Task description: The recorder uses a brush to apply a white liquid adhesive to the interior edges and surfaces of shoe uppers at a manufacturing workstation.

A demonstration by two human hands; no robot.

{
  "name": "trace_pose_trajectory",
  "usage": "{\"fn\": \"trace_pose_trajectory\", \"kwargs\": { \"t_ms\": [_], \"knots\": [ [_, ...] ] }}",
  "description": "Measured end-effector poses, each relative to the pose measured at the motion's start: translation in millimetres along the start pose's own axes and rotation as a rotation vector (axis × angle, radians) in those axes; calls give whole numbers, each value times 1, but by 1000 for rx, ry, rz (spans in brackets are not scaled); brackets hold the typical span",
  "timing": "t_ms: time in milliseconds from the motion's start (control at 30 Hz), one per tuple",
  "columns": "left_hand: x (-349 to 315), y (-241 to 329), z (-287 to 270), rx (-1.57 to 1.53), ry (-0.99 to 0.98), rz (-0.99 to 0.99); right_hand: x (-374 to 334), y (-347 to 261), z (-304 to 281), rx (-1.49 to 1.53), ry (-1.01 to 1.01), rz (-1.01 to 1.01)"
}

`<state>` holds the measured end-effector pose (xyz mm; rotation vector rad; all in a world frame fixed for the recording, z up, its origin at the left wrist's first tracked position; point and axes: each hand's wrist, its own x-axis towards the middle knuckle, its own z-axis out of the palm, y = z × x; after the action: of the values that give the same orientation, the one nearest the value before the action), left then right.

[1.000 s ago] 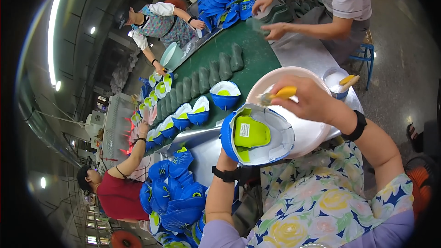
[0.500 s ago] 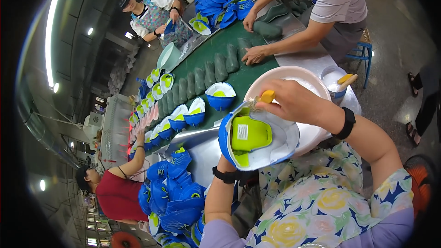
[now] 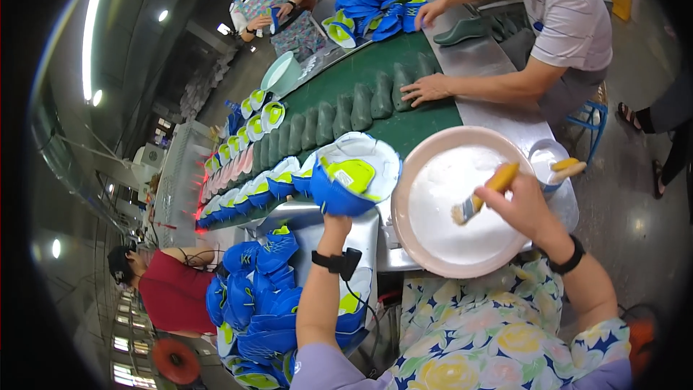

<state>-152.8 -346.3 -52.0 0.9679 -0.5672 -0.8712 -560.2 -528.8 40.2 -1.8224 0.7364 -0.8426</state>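
Observation:
My left hand (image 3: 337, 225) grips a blue shoe upper (image 3: 333, 193) from beneath. Its white lining and lime-green insole face up, and most of my fingers are hidden under it. My right hand (image 3: 525, 206) is closed round the yellow handle of a paintbrush (image 3: 468, 209). The brush's bristles hang over a pale pink basin (image 3: 406, 240) holding white liquid. Left of the basin, the upper is held at the edge of a green conveyor belt (image 3: 424, 124), near a row of similar uppers (image 3: 281, 185).
Several dark shoe lasts (image 3: 343, 117) line the belt. Blue uppers (image 3: 263, 310) are heaped by my left forearm. A small tub (image 3: 543, 153) with yellow-handled tools stands right of the basin. Co-workers sit or stand around the belt; one person's hand (image 3: 427, 89) touches a last.
My right hand and the brush have moved from the upper to over the basin. My left hand has carried the upper left and away from me, toward the belt.

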Motion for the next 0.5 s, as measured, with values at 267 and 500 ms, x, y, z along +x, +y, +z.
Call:
{"fn": "trace_pose_trajectory", "kwargs": {
  "t_ms": [267,500],
  "knots": [
    [108,-80,39,209,160,-70,-37,27,8,30,-65,106],
    [134,-130,25,834,254,-349,-43,30,18,29,-45,121]
  ]
}}
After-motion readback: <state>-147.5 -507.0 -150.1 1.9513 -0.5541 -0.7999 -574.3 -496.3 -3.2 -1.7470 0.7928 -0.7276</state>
